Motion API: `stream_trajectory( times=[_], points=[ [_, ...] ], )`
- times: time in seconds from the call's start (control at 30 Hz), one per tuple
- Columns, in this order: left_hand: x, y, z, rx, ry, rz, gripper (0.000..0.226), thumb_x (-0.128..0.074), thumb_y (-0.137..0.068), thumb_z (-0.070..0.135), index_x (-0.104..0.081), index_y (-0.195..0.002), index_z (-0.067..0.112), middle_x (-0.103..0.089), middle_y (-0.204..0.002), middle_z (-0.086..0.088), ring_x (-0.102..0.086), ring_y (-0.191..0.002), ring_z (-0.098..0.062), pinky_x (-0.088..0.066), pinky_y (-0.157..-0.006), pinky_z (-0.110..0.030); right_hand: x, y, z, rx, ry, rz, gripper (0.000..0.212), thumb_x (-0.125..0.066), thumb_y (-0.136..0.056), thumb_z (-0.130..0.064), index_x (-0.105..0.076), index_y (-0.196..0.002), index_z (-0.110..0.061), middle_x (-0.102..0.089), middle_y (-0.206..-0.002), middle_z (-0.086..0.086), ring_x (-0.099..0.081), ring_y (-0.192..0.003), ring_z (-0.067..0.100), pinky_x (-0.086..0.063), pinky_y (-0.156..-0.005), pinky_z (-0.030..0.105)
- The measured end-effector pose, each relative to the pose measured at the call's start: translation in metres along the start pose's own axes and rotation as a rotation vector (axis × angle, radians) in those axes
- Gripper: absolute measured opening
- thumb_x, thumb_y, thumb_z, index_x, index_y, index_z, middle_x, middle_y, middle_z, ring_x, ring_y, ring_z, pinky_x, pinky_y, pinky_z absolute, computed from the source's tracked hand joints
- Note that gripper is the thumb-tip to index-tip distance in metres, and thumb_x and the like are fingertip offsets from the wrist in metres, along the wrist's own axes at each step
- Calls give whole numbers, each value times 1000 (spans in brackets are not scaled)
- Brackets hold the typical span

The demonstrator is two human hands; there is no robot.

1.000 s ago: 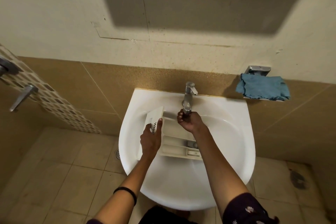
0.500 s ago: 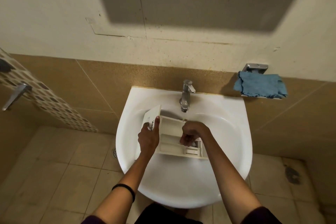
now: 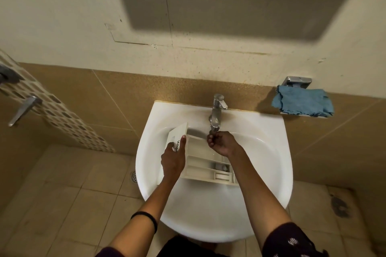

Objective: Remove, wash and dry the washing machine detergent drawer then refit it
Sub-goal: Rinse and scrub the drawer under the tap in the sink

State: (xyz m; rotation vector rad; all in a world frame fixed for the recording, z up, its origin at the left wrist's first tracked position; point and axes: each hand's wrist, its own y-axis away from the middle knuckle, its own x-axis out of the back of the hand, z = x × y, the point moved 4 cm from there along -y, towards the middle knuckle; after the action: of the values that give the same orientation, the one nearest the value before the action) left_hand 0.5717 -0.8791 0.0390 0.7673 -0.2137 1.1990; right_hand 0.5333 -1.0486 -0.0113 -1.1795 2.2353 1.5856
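Gripping the front panel (image 3: pixel 177 132) of the detergent drawer (image 3: pixel 205 165), the left hand (image 3: pixel 173 160) has its thumb laid along the printed face and its fingers wrapped round the panel's near edge. It holds the drawer tilted inside the white basin (image 3: pixel 208 225), compartments facing up. The right hand (image 3: pixel 222 144) is raised above the drawer's back half, its fingers (image 3: pixel 211 139) bunched and curled directly beneath the mouth of the chrome tap (image 3: pixel 217 110). Whether they pinch the spout or only cup under it cannot be told, and no water stream is distinguishable. A black band (image 3: pixel 146 217) circles the left wrist. On the wall to the right, a blue cloth (image 3: pixel 302 103) is draped over a small chrome holder (image 3: pixel 297 81).
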Motion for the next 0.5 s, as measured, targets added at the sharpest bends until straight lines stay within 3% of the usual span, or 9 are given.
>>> stream_trajectory(
  times=[0.1, 0.17, 0.27, 0.3, 0.33, 0.4, 0.5],
  points=[
    [0, 0, -1, -2, -3, 2, 66, -38, -92, 56, -42, -137, 9, -50, -137, -15, -46, -125, -34, -33, -106, -44, -1, 12, 11, -186, 749, -44, 32, -35, -92, 5, -59, -72, 1, -63, -56, 11, -60, -56, 20, -52, -57, 25],
    [0, 0, 0, 5, -3, 6, 66, -39, -92, 56, -43, -137, 8, -50, -136, -16, -46, -125, -35, -33, -106, -43, 5, 16, 16, -266, 1117, 26, 39, -30, -96, 5, -60, -70, 4, -65, -57, 13, -61, -63, 25, -54, -66, 29],
    [0, 1, 2, 0, -4, 9, 65, -39, -92, 55, -43, -137, 8, -50, -136, -16, -45, -125, -34, -33, -105, -41, 13, 13, 13, -179, 1495, 214, 29, -47, -89, -2, -61, -64, -1, -61, -47, 7, -62, -64, 28, -52, -67, 33],
    [1, 2, 2, -3, -4, 10, 65, -39, -92, 55, -43, -136, 7, -50, -136, -16, -45, -125, -34, -33, -105, -41, 10, 17, 13, -137, 1613, 248, 14, -56, -84, -6, -62, -72, -2, -64, -54, 7, -66, -73, 30, -51, -65, 32],
    [1, 2, 2, -6, -4, 12, 65, -39, -92, 55, -44, -136, 7, -51, -135, -16, -45, -125, -35, -33, -105, -41, 9, 20, 16, -100, 1717, 276, 13, -65, -80, -13, -62, -88, -3, -68, -74, 9, -66, -90, 32, -51, -69, 32],
    [1, 2, 2, -9, -7, 14, 65, -39, -92, 55, -44, -136, 7, -51, -135, -16, -46, -124, -35, -33, -104, -41, 9, 25, 30, -51, 1858, 343, 61, -76, -74, -30, -48, -122, -4, -58, -117, 12, -54, -116, 30, -47, -87, 35],
    [1, 2, 1, -3, -3, 16, 65, -40, -92, 55, -44, -136, 7, -51, -135, -16, -46, -124, -35, -33, -105, -41, 16, 36, 54, 185, 1805, 440, 79, -75, -73, -39, -33, -134, -10, -49, -127, 12, -50, -119, 28, -44, -91, 35]
  ],
)
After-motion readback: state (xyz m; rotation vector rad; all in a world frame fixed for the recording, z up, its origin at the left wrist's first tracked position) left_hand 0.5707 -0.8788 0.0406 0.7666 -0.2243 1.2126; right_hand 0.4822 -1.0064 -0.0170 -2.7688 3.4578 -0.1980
